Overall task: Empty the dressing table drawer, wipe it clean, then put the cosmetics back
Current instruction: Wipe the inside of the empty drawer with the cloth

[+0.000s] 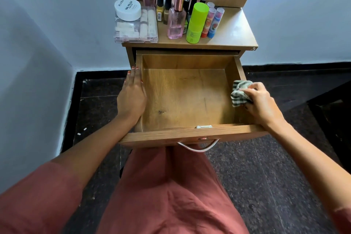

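The drawer (188, 99) is standing pulled out and bare inside. The right hand (261, 103) is gripping a bunched striped cloth (239, 93) against the drawer's right inner wall, while the left hand (133, 95) is resting flat, fingers straight, along the left rim. The cosmetics (196, 22) are standing on the tabletop (233, 32) behind

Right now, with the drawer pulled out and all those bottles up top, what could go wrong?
The drawer sticks far out, and the left hand rests on its side wall; leaning hard might strain it. The right hand presses the cloth on the other wall; a jolt could topple the pink perfume bottle or green tube above.
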`<control>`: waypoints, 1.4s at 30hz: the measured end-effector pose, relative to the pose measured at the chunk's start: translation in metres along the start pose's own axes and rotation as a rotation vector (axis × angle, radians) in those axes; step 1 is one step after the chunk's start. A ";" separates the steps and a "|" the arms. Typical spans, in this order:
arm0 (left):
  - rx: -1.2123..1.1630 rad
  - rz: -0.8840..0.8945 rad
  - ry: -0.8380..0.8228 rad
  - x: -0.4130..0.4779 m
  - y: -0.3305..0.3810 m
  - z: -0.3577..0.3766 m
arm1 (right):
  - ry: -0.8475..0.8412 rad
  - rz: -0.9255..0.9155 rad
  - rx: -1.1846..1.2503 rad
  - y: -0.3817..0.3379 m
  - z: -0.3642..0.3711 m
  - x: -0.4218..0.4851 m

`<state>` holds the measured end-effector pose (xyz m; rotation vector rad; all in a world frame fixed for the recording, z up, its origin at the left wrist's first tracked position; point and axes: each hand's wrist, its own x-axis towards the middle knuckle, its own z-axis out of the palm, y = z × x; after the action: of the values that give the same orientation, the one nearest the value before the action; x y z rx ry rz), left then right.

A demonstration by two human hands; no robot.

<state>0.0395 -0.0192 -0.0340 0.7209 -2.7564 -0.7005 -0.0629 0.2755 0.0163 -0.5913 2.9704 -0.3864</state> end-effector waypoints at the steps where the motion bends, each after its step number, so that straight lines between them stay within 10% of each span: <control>1: 0.003 -0.005 -0.005 0.000 0.000 -0.001 | 0.026 -0.010 0.007 -0.001 0.001 0.007; 27: 0.027 -0.017 -0.026 0.000 0.003 -0.004 | -0.199 0.096 -0.006 0.006 -0.010 -0.030; 42: 0.025 -0.018 -0.011 0.001 0.002 -0.003 | 0.098 0.070 0.006 -0.008 0.019 0.086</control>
<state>0.0389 -0.0192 -0.0305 0.7504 -2.7766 -0.6766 -0.1368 0.2304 -0.0026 -0.4798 3.0713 -0.4300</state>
